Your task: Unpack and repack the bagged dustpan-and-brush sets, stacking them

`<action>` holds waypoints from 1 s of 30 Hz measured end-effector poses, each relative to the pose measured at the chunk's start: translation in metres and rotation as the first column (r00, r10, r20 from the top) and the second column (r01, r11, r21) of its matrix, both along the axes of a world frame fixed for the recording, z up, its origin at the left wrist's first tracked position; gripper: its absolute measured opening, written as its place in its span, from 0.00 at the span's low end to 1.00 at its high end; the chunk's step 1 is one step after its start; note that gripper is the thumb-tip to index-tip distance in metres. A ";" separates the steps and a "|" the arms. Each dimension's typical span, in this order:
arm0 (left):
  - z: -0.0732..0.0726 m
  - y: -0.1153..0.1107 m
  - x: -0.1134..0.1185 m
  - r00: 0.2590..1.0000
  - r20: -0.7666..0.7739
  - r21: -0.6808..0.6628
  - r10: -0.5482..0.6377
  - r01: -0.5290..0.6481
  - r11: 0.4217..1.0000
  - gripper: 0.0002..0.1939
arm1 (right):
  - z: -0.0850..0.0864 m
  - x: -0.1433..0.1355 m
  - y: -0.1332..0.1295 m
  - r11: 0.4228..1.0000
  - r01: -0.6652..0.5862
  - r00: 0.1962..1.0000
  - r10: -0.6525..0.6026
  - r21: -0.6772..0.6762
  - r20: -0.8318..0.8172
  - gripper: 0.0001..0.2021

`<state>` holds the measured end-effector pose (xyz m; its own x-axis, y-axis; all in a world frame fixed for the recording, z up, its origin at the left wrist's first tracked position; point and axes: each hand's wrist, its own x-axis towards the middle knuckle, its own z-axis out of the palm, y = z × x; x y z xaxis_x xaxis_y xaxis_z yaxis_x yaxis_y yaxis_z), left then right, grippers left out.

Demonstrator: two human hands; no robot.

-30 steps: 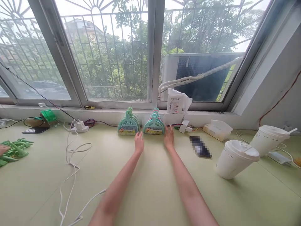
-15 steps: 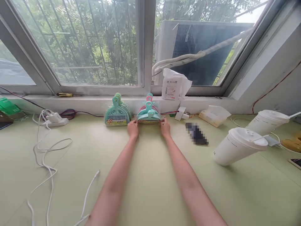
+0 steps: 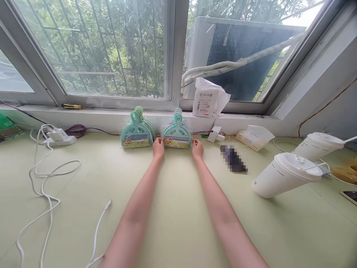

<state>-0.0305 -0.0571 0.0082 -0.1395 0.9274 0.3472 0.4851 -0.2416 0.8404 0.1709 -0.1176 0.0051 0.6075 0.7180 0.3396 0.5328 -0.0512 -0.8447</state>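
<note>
The left hand [image 3: 158, 147] and the right hand [image 3: 197, 149] were gripping the right stack of dustpans [image 3: 176, 131], one at each lower side edge, and this stack stood upright on the desk [image 3: 178, 208], close to the window sill [image 3: 106, 116]. The left stack of dustpans [image 3: 136, 130] stood just beside it, on the other side of the left hand. Further to the right, a white cup [image 3: 284, 176] with a lid stood on the desk.

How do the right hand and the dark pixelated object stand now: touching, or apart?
Apart. The head view shows a strip of green tabletop between the right hand and the dark pixelated object.
</note>
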 end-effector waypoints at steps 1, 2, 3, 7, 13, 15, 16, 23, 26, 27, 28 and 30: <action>-0.001 0.001 0.000 1.000 0.007 -0.002 -0.009 0.009 1.000 0.20 | -0.001 0.000 0.001 1.000 -0.004 1.000 0.004 0.009 -0.021 0.24; -0.002 0.001 0.000 1.000 0.011 0.001 -0.013 0.013 1.000 0.19 | -0.001 0.000 0.001 1.000 -0.012 0.999 0.012 0.017 -0.033 0.23; -0.002 0.002 0.000 1.000 0.013 0.010 -0.014 0.014 1.000 0.18 | -0.001 0.000 0.001 1.000 -0.013 0.999 0.013 0.019 -0.036 0.23; -0.004 0.001 0.001 1.000 0.021 0.045 -0.005 0.004 0.999 0.16 | 0.000 -0.002 -0.001 0.996 0.081 0.997 -0.081 -0.037 0.005 0.25; -0.007 0.000 0.002 0.986 -0.163 0.005 0.039 -0.039 0.999 0.14 | 0.001 -0.003 -0.003 0.986 0.022 0.997 -0.010 -0.167 0.074 0.29; -0.007 0.000 0.002 0.979 -0.200 -0.003 0.028 -0.029 1.000 0.12 | -0.001 0.000 -0.004 0.984 -0.011 0.996 0.026 -0.177 0.082 0.30; -0.007 0.001 0.002 0.978 -0.206 -0.007 0.018 -0.020 1.000 0.11 | -0.001 0.002 -0.005 0.982 -0.032 0.996 0.048 -0.185 0.082 0.29; -0.008 0.003 0.000 0.981 -0.192 0.000 -0.016 0.016 1.000 0.07 | -0.011 0.012 -0.011 0.933 -0.272 0.921 0.324 -0.236 0.215 0.25; -0.009 0.004 0.000 0.984 -0.174 -0.002 -0.024 0.024 1.000 0.07 | -0.013 0.011 -0.009 0.952 -0.224 0.925 0.275 -0.210 0.263 0.24; -0.010 0.004 0.000 0.986 -0.166 -0.004 -0.028 0.028 1.000 0.07 | -0.013 0.010 -0.008 0.955 -0.223 0.929 0.268 -0.194 0.254 0.21; -0.010 0.004 0.000 0.987 -0.158 -0.006 -0.032 0.032 0.999 0.07 | -0.013 0.010 -0.007 0.958 -0.232 0.934 0.268 -0.171 0.236 0.19; -0.010 0.004 0.000 0.988 -0.149 -0.009 -0.033 0.032 0.999 0.07 | -0.013 0.010 -0.006 0.959 -0.257 0.940 0.276 -0.117 0.200 0.17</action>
